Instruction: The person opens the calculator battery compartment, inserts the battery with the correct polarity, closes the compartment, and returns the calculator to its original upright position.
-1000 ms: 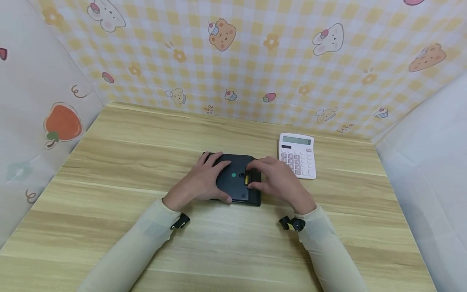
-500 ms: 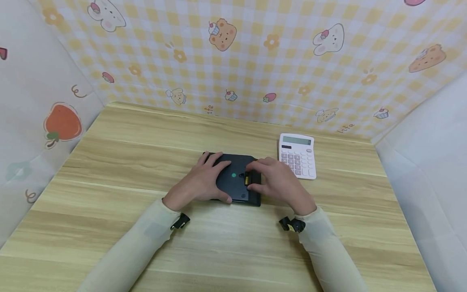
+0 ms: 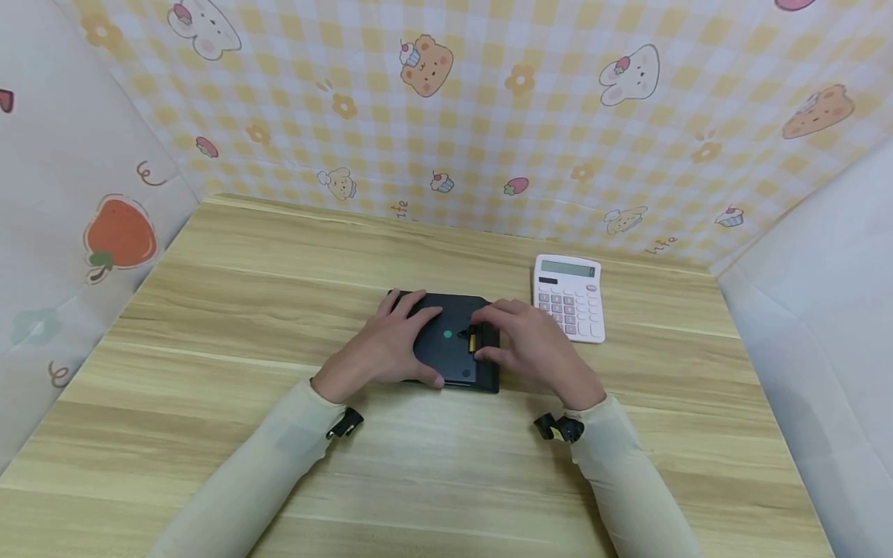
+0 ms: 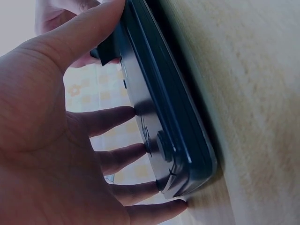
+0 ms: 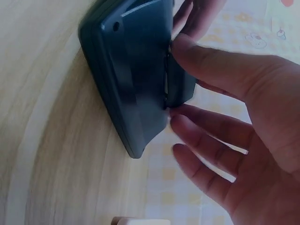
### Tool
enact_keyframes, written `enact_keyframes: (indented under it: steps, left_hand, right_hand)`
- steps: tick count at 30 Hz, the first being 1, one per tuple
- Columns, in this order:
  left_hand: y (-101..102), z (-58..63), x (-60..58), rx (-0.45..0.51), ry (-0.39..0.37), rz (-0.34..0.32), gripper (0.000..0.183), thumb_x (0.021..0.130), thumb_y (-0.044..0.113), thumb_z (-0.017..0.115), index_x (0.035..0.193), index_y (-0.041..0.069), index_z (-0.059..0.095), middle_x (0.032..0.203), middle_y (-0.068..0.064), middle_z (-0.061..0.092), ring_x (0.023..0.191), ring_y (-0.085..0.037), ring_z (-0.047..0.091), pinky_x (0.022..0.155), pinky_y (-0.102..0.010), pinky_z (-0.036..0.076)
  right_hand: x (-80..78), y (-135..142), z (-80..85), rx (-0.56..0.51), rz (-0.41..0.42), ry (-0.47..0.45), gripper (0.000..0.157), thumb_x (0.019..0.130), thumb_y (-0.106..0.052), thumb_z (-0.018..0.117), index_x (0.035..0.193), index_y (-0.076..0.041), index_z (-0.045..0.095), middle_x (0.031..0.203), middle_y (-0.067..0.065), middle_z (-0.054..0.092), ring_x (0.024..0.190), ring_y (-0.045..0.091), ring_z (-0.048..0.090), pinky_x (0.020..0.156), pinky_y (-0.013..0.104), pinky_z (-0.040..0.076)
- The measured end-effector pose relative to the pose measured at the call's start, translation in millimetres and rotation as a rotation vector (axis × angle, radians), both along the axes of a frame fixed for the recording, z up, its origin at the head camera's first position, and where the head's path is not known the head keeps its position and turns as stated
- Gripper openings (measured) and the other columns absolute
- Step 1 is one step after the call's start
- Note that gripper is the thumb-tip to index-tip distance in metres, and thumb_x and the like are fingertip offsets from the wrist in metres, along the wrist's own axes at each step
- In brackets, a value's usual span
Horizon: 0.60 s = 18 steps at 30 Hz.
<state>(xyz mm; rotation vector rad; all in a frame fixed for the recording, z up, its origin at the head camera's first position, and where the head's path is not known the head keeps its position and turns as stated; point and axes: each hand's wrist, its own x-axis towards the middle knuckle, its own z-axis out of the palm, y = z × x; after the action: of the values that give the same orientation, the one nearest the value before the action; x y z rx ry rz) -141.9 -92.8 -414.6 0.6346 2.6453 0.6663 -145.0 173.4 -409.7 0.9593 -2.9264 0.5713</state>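
Observation:
A black calculator [image 3: 456, 358], by its look, lies face down on the table, with a green dot on its back. My left hand [image 3: 386, 341] rests spread across its left part, thumb at the near edge, fingers fairly straight. In the left wrist view, fingertips touch the black back [image 4: 150, 119]. With thumb and fingertips my right hand [image 3: 533, 349] pinches a small black battery cover [image 5: 180, 82], which stands up from the back at the right side. A small yellow patch [image 3: 472, 342] shows beside the cover; what it is I cannot tell.
A white calculator [image 3: 591, 310] lies face up behind my right hand, partly covered by it. The wood-grain table [image 3: 446, 480] ends at a yellow checked backdrop [image 3: 474, 139]. Pale sheets [image 3: 830, 294] stand at both sides.
Almost nothing differs. The right fingertips shift very slightly at the battery cover; the left hand and the black calculator keep their place.

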Motion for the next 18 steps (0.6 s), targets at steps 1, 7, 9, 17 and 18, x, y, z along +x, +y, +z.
enact_keyframes:
  steps: [1,7,9,17,18]
  left_hand:
    - [0.0,-0.1,0.0,0.0,0.001,0.001,0.112,0.081,0.053,0.097,0.17,0.013,0.043,0.18,-0.017,0.02,0.164,-0.053,0.01,0.126,-0.068,0.028]
    - [-0.2,-0.1,0.1,0.0,-0.004,0.004,0.112,0.081,0.054,0.097,0.171,0.014,0.042,0.181,-0.017,0.02,0.165,-0.053,0.009,0.126,-0.068,0.028]
    - [0.0,-0.4,-0.2,-0.002,-0.006,0.004,0.112,0.082,0.054,0.096,0.171,0.014,0.042,0.181,-0.016,0.02,0.165,-0.052,0.009,0.126,-0.068,0.028]
    - [0.6,-1.1,-1.1,-0.005,0.003,-0.001,0.112,0.082,0.055,0.096,0.171,0.014,0.042,0.181,-0.017,0.02,0.164,-0.053,0.01,0.126,-0.068,0.028]
    - [0.7,-1.1,-1.2,-0.006,0.003,-0.002,0.112,0.081,0.055,0.096,0.171,0.014,0.042,0.181,-0.017,0.02,0.164,-0.053,0.01,0.126,-0.068,0.028]
  right_hand:
    - [-0.1,0.1,-0.1,0.002,0.001,0.001,0.047,0.088,-0.029,0.097,0.13,-0.017,0.078,0.128,0.008,0.076,0.106,0.026,0.073,0.091,0.046,0.061]
    - [-0.7,0.1,-1.1,0.02,0.027,0.042,0.048,0.088,-0.033,0.097,0.129,-0.017,0.079,0.125,0.007,0.074,0.098,0.024,0.073,0.084,0.043,0.062]
    - [-0.6,0.1,-1.0,0.02,0.029,0.046,0.047,0.088,-0.033,0.097,0.129,-0.017,0.079,0.123,0.007,0.074,0.096,0.024,0.073,0.082,0.043,0.062]
    - [-1.0,1.3,-0.3,0.008,0.007,-0.033,0.046,0.092,-0.031,0.094,0.133,-0.018,0.078,0.128,0.006,0.074,0.099,0.024,0.071,0.088,0.045,0.06]
    - [-1.2,1.6,-0.4,0.011,0.008,-0.035,0.046,0.092,-0.031,0.093,0.133,-0.018,0.078,0.128,0.005,0.074,0.101,0.024,0.071,0.089,0.045,0.06]
